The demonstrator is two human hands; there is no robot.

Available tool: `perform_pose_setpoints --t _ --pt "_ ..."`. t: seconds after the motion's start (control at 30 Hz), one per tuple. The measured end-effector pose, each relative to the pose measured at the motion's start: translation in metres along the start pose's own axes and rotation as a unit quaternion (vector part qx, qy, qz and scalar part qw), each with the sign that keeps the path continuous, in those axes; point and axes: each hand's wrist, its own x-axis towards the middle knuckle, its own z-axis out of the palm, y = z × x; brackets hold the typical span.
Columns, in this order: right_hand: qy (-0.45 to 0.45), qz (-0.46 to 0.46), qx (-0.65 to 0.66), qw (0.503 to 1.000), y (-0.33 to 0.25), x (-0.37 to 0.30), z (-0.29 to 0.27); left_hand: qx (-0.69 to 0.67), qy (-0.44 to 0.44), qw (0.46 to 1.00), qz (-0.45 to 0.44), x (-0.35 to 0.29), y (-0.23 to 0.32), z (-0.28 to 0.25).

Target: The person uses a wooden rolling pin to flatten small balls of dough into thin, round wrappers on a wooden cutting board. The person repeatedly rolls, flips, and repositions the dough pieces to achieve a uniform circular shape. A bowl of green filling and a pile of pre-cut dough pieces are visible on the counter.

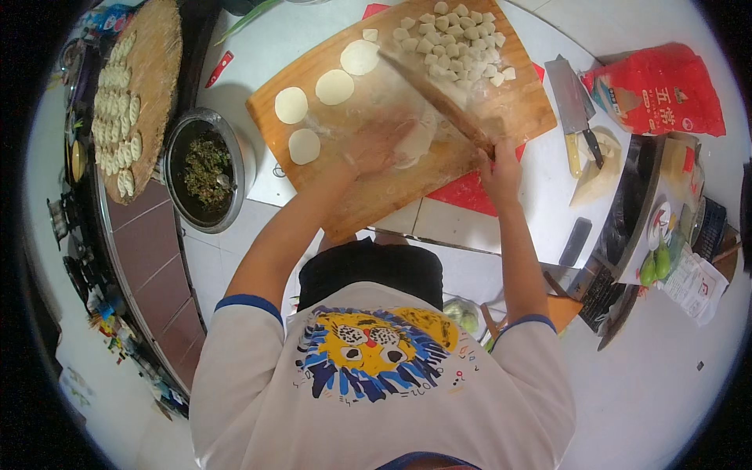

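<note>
My right hand (499,171) is closed around the near end of a wooden rolling pin (439,100), which slants up and left across the floured wooden board (360,200). To its left, a round dough wrapper (417,142) lies on the board. My left hand (381,146) reaches the wrapper's left edge, its fingers smeared by motion, so their grip does not show. Several finished white dough rounds (335,87) curve along the board's left side. Small cut dough pieces (454,39) are heaped at the far right of the board, dusted with flour.
Left of the board stands a metal bowl (244,168) of chopped green filling; beyond it, a round board (160,70) carries rows of dumplings. A red-handled knife (220,69) lies nearby. At right are a cleaver (567,94), a phone (576,241) and a red bag (658,90).
</note>
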Motion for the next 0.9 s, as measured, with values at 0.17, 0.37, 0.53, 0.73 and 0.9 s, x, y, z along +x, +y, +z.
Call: perform_pose_setpoints --t 0.17,0.37,0.53,0.73,0.9 --pt "-0.147 -0.107 -0.085 0.98 -0.003 -0.005 0.006 0.117 0.231 0.951 -0.171 -0.056 0.038 0.027" --pt "-0.016 -0.169 -0.169 0.971 -0.026 0.072 0.048 0.088 0.268 0.937 -0.205 0.004 0.019 -0.018" --pt "-0.062 -0.171 -0.199 0.963 -0.027 0.027 0.03 0.113 0.182 0.952 -0.217 -0.049 0.043 0.021" --pt "-0.068 -0.176 -0.22 0.957 -0.032 0.07 0.061 0.082 0.289 0.917 -0.262 -0.013 0.039 -0.009" --pt "-0.046 -0.113 -0.221 0.968 -0.015 0.068 0.057 0.108 0.199 0.943 -0.244 -0.018 0.036 -0.01"
